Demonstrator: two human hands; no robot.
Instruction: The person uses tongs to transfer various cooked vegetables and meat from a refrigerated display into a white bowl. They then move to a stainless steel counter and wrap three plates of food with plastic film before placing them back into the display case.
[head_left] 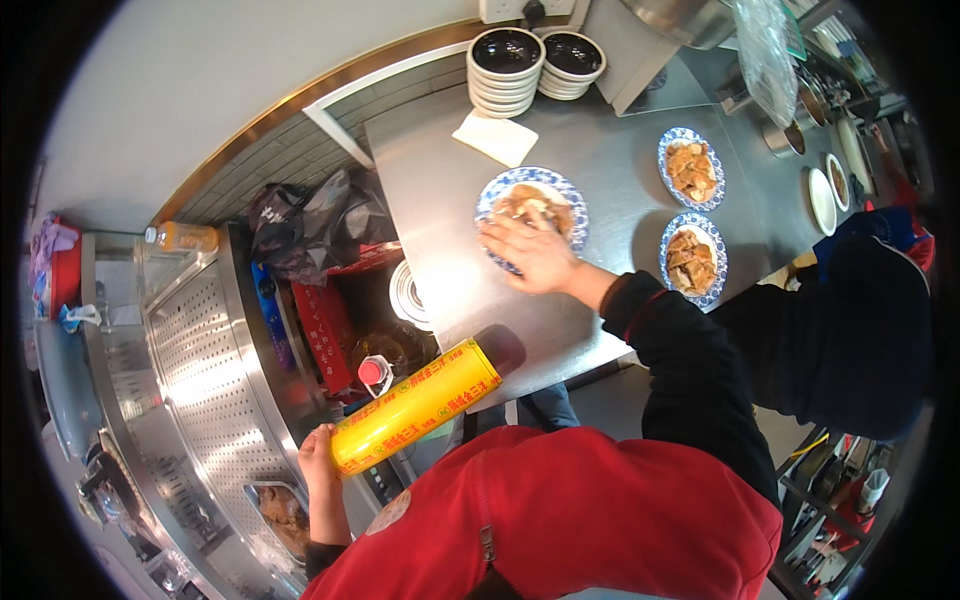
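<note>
The left hand closes its fingers on the lower end of a glossy yellow cylinder, red-printed, at the steel table's edge. The right hand, fingers slightly spread, grasping nothing, overlaps a blue-patterned plate on it.

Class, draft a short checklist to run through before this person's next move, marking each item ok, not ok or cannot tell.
1. Yellow roll gripped: ok, the left hand holds its lower end.
2. Right hand clear of the nearest plate: not ok, it is spread over part of it.
3. Right hand off the food: cannot tell, contact is unclear.
4. Upper right plate and lower right plate on the steel counter: ok.
5. Bowl stacks apart from the nearest plate: ok, a pale cloth lies between.
</note>
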